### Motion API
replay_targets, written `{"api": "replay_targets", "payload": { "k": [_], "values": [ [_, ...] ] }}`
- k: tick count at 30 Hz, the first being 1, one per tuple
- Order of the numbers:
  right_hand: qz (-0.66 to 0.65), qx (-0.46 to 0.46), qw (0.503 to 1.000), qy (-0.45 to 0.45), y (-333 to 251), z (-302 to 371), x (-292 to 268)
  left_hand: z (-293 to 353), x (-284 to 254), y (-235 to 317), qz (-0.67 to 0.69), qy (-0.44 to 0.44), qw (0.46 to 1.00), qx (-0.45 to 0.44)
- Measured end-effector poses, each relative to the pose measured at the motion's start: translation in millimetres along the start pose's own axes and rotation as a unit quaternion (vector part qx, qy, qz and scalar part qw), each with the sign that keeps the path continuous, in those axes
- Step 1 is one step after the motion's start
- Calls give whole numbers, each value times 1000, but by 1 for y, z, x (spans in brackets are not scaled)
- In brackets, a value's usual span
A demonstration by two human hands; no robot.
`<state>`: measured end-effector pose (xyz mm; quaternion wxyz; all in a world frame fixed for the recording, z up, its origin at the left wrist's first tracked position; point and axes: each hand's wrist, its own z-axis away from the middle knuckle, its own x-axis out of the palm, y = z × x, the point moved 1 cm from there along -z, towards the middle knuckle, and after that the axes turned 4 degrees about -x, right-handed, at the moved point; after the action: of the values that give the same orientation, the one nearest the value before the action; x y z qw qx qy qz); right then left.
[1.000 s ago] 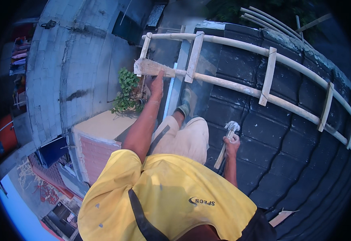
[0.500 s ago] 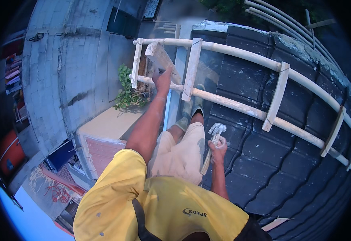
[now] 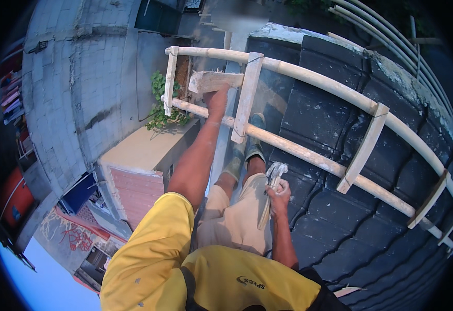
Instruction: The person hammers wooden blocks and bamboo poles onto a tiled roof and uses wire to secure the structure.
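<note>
Since the earlier frame the view has swung so that the pale bamboo ladder (image 3: 309, 155) lying on the black tiled roof (image 3: 361, 228) now fills more of the picture, and the left arm stretches further up along it. From where I stand, the left hand (image 3: 217, 99) is out at full reach, closed over the near end of a short pale wooden offcut (image 3: 213, 80) that sits between the ladder's two long poles. That block's long axis runs crosswise, roughly parallel to the upper pole, pointing toward the flat wooden rung (image 3: 247, 98) just beside it on the right. The fingers wrap the wood, though how tightly I cannot tell.

The right hand (image 3: 278, 197) stays low, near the knee of the beige shorts (image 3: 237, 223), fist shut around the wooden handle of a claw hammer (image 3: 274, 173); its metal head points up toward the lower pole. So the left hand is on the block, while the hammer hangs well apart from it, down and to the right, with the lower pole between them.

One foot in a worn greenish shoe (image 3: 252, 147) is planted on the roof under the lower pole. Off to the left, well below, are a grey block wall (image 3: 81, 93), a green plant (image 3: 161, 103) on a ledge, and red painted marks (image 3: 73, 236) on a low surface; they are too blurred to tell more.
</note>
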<state>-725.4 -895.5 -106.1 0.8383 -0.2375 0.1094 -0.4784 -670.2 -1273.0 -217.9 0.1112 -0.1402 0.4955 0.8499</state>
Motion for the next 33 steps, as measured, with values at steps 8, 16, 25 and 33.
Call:
{"api": "replay_targets", "payload": {
  "k": [8, 16, 25, 33],
  "values": [
    [-88, 22, 996, 8, 15, -53, 24, -67, 62, -48, 71, -43, 997, 5],
    [-139, 63, 988, -21, 52, -79, 44, -84, 92, -91, 49, -12, 999, 5],
    [-209, 106, 971, -57, 84, -87, 48, -90, 87, -89, -46, -50, 997, 26],
    [-263, 109, 955, -82, 82, -90, 56, -111, 79, -96, 10, -55, 998, 37]
  ]
}}
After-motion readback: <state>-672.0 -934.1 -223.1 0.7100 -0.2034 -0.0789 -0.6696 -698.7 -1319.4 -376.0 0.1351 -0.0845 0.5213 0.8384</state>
